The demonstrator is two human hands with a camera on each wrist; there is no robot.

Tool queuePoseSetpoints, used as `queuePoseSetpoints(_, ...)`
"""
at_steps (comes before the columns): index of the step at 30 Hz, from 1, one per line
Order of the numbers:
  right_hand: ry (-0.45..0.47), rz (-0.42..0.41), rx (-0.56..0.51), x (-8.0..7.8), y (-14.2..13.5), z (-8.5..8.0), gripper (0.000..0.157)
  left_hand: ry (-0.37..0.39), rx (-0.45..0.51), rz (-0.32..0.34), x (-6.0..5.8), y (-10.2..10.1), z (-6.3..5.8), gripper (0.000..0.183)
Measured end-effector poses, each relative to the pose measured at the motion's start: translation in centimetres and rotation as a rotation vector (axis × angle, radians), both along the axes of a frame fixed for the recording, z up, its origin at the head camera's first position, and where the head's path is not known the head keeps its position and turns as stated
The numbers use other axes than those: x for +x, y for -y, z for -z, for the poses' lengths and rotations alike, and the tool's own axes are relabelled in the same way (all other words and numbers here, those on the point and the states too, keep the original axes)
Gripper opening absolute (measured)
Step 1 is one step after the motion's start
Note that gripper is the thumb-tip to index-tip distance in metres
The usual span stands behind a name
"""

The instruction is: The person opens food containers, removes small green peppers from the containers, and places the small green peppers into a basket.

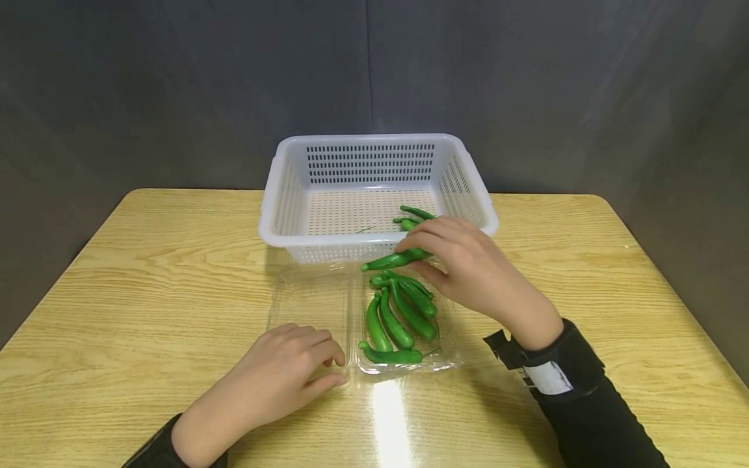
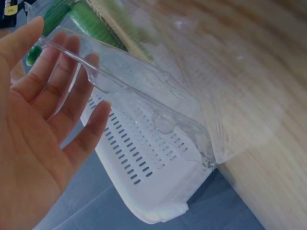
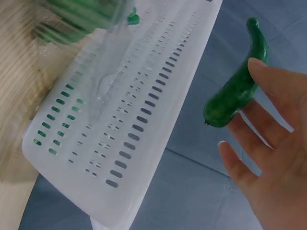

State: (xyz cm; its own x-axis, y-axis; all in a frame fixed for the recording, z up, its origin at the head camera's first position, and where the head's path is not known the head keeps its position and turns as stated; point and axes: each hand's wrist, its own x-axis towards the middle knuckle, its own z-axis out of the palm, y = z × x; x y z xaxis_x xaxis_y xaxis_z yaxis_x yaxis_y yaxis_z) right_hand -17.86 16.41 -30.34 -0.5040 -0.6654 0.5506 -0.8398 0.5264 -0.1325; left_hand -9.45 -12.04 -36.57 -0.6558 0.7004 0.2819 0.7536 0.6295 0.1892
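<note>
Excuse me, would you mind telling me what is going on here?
A person's right-hand grip holds a green vegetable near the far edge of an open clear container. Similar vegetables lie in its right half. The left-hand grip is relaxed, holding nothing. A few more are in the white basket behind.

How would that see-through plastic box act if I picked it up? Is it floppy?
The clear plastic box looks thin, so it would probably bend easily. It might droop towards one side, because the green peppers inside all lie in one half. Those peppers look shiny and loose, so they could slide if it tilts.
</note>
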Motion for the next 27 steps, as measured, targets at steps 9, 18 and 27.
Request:
queuePoseSetpoints(9,-0.064,0.048,-0.028,-0.3,-0.3,0.0,0.029,0.0,0.001,0.004,0.0,0.0,0.0,0.018)
queuePoseSetpoints(18,-0.173,0.144,-0.078,-0.8,-0.5,0.1,0.028,0.003,0.002,0.006,0.0,0.0,0.0,0.017)
queuePoseSetpoints(27,-0.175,0.197,-0.115,-1.2,-0.9,0.4,0.027,0.006,-0.002,0.003,0.0,0.0,0.0,0.017)
